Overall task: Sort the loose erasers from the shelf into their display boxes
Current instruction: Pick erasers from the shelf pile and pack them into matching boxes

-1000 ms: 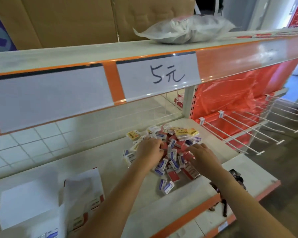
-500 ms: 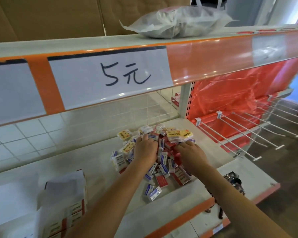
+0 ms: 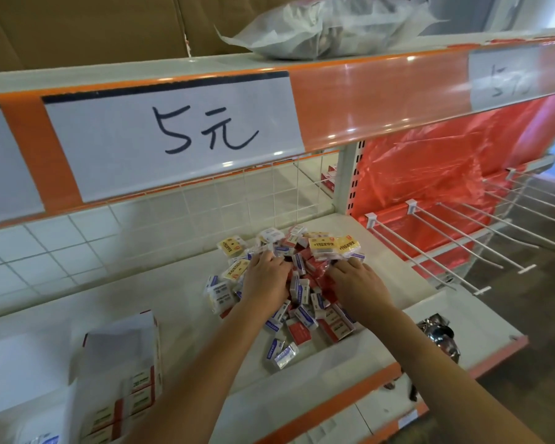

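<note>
A pile of loose erasers [image 3: 302, 310] in blue, red and white wrappers lies on the white shelf [image 3: 173, 299], with yellow packs [image 3: 334, 246] at its back. My left hand [image 3: 265, 278] lies on the pile's left part, fingers bent down among the erasers. My right hand [image 3: 358, 285] rests on the right part, fingers spread, tips tucked under the yellow packs. Neither hand plainly holds an eraser. An open display box [image 3: 122, 347] with red-and-white erasers stands at the lower left of the shelf.
The upper shelf's orange edge [image 3: 382, 100] with a "5元" label overhangs the pile. A plastic bag [image 3: 327, 24] lies on top. White peg hooks [image 3: 462, 238] jut out at the right before a red plastic sheet [image 3: 446, 161]. A shiny crumpled object [image 3: 439, 334] sits by the shelf's right end.
Both hands have slid a little farther back into the pile, toward the yellow packs. The view has panned, so the display box now sits nearer the lower left.
</note>
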